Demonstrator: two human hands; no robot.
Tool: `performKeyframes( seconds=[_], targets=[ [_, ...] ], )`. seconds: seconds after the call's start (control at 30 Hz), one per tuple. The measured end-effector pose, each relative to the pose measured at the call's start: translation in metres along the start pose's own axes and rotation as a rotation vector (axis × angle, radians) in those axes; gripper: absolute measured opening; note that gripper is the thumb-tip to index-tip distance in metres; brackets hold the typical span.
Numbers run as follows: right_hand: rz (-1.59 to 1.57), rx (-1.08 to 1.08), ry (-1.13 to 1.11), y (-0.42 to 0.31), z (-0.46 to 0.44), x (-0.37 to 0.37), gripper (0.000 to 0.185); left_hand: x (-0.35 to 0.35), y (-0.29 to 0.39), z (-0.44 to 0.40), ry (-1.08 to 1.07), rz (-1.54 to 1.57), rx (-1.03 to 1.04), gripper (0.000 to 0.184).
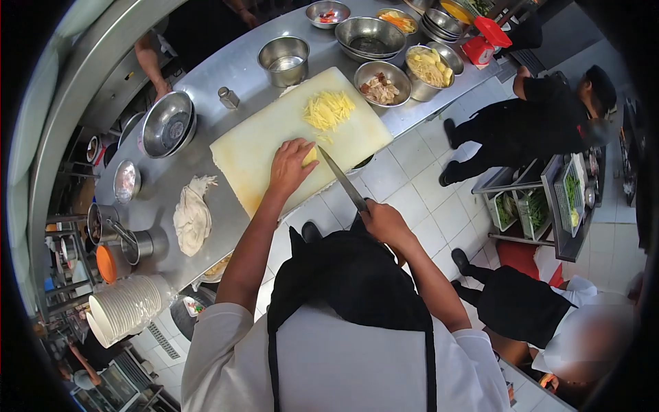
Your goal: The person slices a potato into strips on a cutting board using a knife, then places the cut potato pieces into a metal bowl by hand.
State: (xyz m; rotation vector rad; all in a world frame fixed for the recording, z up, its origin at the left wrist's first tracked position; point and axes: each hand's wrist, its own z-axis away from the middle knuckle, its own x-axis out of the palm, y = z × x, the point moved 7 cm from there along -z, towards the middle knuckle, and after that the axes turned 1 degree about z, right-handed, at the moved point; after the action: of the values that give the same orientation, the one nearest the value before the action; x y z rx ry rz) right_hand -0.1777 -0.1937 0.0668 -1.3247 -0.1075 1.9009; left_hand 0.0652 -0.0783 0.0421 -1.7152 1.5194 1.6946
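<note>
My left hand [291, 165] presses a pale yellow piece [310, 156] down on the cutting board [254, 147], its fingers bent over the piece. Wrapped round the handle of a long knife [341, 180] is my right hand [384, 221], at the board's near edge. The blade points up and left, its tip beside the yellow piece. A heap of yellow strips [328, 110] lies on the board beyond my left hand, with a few loose strips near the knife tip.
Metal bowls [371, 38] of food and a red scale [486, 41] stand at the back right. A cloth [193, 216], a small shaker [228, 98] and stacked containers [127, 309] are left. Two people [535, 117] stand right; another person's hand [162, 88] is by the left bowls.
</note>
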Motion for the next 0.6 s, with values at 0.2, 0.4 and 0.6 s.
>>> performKeyframes(
  seconds=[0.2, 0.4, 0.6],
  targets=[
    [0.052, -0.048, 0.08, -0.01, -0.005, 0.003, 0.023, 0.004, 0.001, 0.007, 0.156, -0.039, 0.036, 0.045],
    [0.098, -0.098, 0.141, -0.022, -0.009, 0.005, 0.019, 0.002, 0.0, 0.013, 0.208, -0.074, 0.0, 0.048],
    [0.186, -0.139, 0.151, -0.038, -0.009, 0.008, 0.018, 0.003, -0.013, 0.018, 0.167, -0.033, -0.078, 0.054]
  ],
)
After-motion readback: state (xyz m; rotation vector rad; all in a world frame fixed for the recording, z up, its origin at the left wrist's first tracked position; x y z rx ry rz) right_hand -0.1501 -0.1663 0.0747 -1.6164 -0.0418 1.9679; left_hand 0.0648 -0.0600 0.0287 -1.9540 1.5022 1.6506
